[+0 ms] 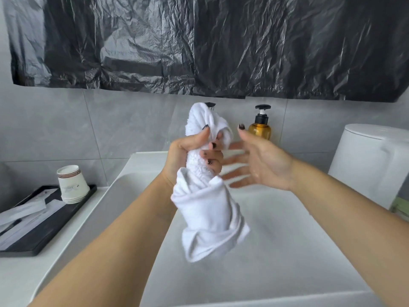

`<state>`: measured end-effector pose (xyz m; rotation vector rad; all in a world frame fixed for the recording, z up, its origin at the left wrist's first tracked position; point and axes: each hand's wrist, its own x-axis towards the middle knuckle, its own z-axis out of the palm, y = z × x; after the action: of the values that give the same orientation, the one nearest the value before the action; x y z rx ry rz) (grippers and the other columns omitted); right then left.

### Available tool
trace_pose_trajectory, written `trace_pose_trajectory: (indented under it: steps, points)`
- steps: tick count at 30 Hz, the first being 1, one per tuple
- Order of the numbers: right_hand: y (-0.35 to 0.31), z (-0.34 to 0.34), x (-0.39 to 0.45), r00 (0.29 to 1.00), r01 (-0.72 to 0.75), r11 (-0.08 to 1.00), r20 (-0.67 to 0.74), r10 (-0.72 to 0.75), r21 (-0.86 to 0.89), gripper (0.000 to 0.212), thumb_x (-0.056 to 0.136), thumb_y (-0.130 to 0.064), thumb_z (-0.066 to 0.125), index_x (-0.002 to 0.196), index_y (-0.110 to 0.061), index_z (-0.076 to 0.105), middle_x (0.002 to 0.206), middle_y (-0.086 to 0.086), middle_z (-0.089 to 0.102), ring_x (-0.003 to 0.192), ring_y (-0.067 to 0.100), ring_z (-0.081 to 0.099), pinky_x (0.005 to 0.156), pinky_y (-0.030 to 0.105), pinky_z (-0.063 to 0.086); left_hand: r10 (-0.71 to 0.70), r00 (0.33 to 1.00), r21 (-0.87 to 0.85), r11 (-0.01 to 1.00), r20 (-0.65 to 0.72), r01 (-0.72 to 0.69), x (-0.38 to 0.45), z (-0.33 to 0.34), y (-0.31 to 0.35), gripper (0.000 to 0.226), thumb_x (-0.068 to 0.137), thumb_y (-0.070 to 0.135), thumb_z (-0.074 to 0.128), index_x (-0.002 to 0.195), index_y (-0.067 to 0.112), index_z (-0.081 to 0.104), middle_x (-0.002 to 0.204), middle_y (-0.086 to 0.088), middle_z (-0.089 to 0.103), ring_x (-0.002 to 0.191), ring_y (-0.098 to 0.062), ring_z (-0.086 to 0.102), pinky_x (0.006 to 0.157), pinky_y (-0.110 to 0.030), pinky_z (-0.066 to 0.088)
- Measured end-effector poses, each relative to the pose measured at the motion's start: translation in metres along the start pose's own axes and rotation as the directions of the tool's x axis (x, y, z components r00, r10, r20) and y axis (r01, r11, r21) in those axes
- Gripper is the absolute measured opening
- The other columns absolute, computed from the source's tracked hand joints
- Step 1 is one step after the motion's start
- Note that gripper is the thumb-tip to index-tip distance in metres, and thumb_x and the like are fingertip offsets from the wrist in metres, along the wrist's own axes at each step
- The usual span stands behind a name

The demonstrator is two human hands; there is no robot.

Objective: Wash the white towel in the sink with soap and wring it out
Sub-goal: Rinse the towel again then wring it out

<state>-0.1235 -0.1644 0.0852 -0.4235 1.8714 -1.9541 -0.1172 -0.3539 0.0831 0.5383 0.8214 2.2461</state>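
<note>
**Wringing the towel over the sink**

Nearest, the sink (276, 251) fills the lower frame — a white basin in which no standing water can be made out. Over it the towel (208, 209) is held upright as a twisted roll, its loose lower end hanging at about 6 o'clock from the grip, its upper end sticking up at 12 o'clock.

The roll is gripped round its middle by the left hand (190, 156), fingers curled tight about the cloth and thumb laid up along it. At 3 o'clock from that grip the right hand (259, 165) is held just beside the towel, fingers spread and straight, nothing in it; whether its fingertips brush the cloth cannot be told, as they are blurred.

The step in hand is judged to be wringing. For a good squeeze the free lower end would best be taken by the right hand and turned against the left, the roll kept low over the basin so that drips are caught. A single mid-grip is likely to leave the ends wet.

Farther off, a soap bottle (260, 127) stands at 1 o'clock by the wall — well apart from the tray (44, 231) and paper cups (72, 185) at 9 o'clock. A black plastic sheet (199, 41) is hung above.
</note>
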Motion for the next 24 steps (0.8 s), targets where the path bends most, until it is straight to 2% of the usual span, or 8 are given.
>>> trace_pose_trajectory:
  steps: [5,7,9,11,13,16,19,24]
  points:
    - [0.002,0.020,0.021,0.988,0.137,0.911,0.006,-0.151,0.389,0.079,0.056,-0.054,0.086,0.115,-0.004,0.070,0.119,0.015,0.066,0.112,0.029,0.063,0.100,0.039,0.050,-0.149,0.981,0.205,0.963,-0.124,0.172,-0.014,-0.001,-0.014,0.020,0.093,0.010,0.064,0.104,-0.003,0.055,0.079,-0.016,0.064,0.059,-0.021,0.066,0.060,-0.029,0.052]
    - [0.011,0.025,0.022,0.986,0.149,0.859,-0.005,-0.168,0.489,0.065,0.070,-0.046,0.079,0.113,0.001,0.071,0.131,0.019,0.060,0.124,0.034,0.056,0.108,0.047,0.041,-0.208,0.973,0.171,0.960,-0.104,0.223,0.003,-0.006,-0.020,0.018,0.090,0.011,0.067,0.097,0.023,0.056,0.071,0.006,0.069,0.054,-0.003,0.063,0.055,-0.016,0.050]
    - [0.011,0.031,0.017,0.985,0.170,0.847,-0.076,-0.153,0.503,0.047,0.091,-0.040,0.052,0.097,0.000,0.076,0.117,0.017,0.069,0.111,0.029,0.066,0.093,0.041,0.051,-0.245,0.968,0.198,0.947,-0.060,0.252,0.007,-0.009,-0.018,0.030,0.086,0.013,0.071,0.084,0.038,0.055,0.064,0.015,0.067,0.051,0.003,0.060,0.052,-0.007,0.047]
    - [0.004,0.029,0.013,0.972,0.231,0.876,-0.140,-0.189,0.424,0.057,0.100,-0.025,0.036,0.063,-0.010,0.076,0.073,0.003,0.073,0.070,0.012,0.071,0.067,0.025,0.054,-0.353,0.936,0.268,0.901,-0.002,0.341,0.007,-0.005,-0.020,0.029,0.074,0.015,0.082,0.087,0.021,0.058,0.065,0.000,0.062,0.045,-0.004,0.054,0.046,-0.017,0.047]
    - [0.001,0.026,0.007,0.941,0.282,0.904,-0.278,-0.194,0.323,0.043,0.097,-0.017,0.044,0.066,-0.016,0.073,0.067,-0.001,0.069,0.066,0.011,0.067,0.071,0.027,0.051,-0.389,0.919,0.419,0.824,-0.070,0.381,0.007,-0.006,-0.020,0.026,0.060,0.008,0.083,0.079,0.008,0.065,0.059,-0.004,0.056,0.041,-0.007,0.048,0.043,-0.018,0.042]
    - [-0.001,0.024,0.009,0.864,0.313,0.908,-0.480,-0.152,0.277,0.012,0.093,-0.016,0.059,0.083,-0.014,0.064,0.078,0.004,0.067,0.073,0.017,0.067,0.068,0.030,0.056,-0.274,0.926,0.605,0.701,-0.261,0.378,0.009,0.008,-0.030,0.009,0.067,-0.003,0.060,0.069,0.005,0.059,0.051,-0.004,0.051,0.038,-0.009,0.041,0.043,-0.018,0.036]
    - [0.002,0.022,0.008,0.823,0.261,0.925,-0.564,-0.064,0.276,0.019,0.093,-0.030,0.065,0.084,-0.014,0.060,0.069,0.002,0.062,0.053,0.012,0.064,0.055,0.026,0.052,-0.096,0.910,0.725,0.573,-0.403,0.382,0.014,0.023,-0.041,0.014,0.079,-0.010,0.057,0.070,0.000,0.058,0.047,-0.007,0.054,0.037,-0.013,0.042,0.045,-0.019,0.037]
    - [0.020,0.005,0.016,0.752,0.139,0.963,-0.657,0.048,0.230,0.023,0.081,-0.046,0.071,0.080,-0.023,0.065,0.078,0.000,0.068,0.068,0.020,0.067,0.075,0.036,0.056,0.049,0.834,0.789,0.358,-0.550,0.499,0.026,0.027,-0.062,0.015,0.079,-0.004,0.057,0.066,0.002,0.062,0.051,-0.008,0.061,0.038,-0.014,0.049,0.044,-0.017,0.042]
